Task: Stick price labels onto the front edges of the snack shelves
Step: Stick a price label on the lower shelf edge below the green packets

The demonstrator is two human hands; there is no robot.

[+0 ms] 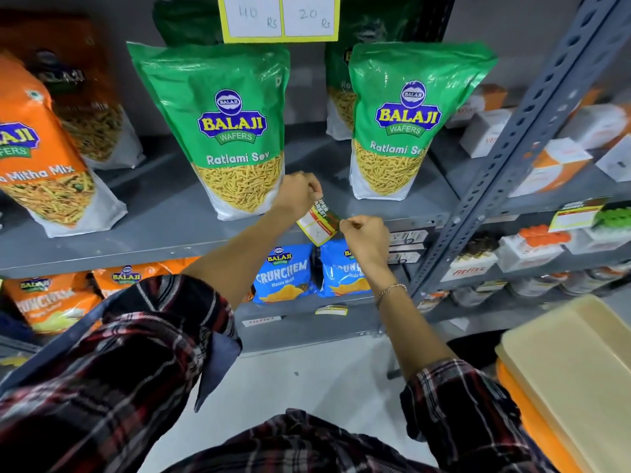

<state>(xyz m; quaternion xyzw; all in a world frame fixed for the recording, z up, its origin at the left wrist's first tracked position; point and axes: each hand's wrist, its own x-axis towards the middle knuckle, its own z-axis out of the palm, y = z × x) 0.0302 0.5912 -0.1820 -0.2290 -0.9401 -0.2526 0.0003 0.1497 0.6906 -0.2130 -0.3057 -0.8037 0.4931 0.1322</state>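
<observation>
A yellow-edged price label [318, 224] with a red and white face is pinched between both hands, tilted, just in front of the grey shelf's front edge [143, 249]. My left hand [297, 194] grips its upper end and my right hand [363, 235] grips its lower right corner. Two green Ratlami Sev bags [228, 131] [406, 121] stand on that shelf behind the hands. A label [330, 309] is stuck on the lower shelf's edge, and another, larger label [278, 17] hangs from the shelf above.
Orange Mitha Mix bags [44, 158] stand at the left. Blue Crunchem packs [285, 273] and orange packs [51, 298] fill the shelf below. A perforated grey upright [505, 155] divides off the right shelves with white boxes. A beige tray [577, 367] lies at lower right.
</observation>
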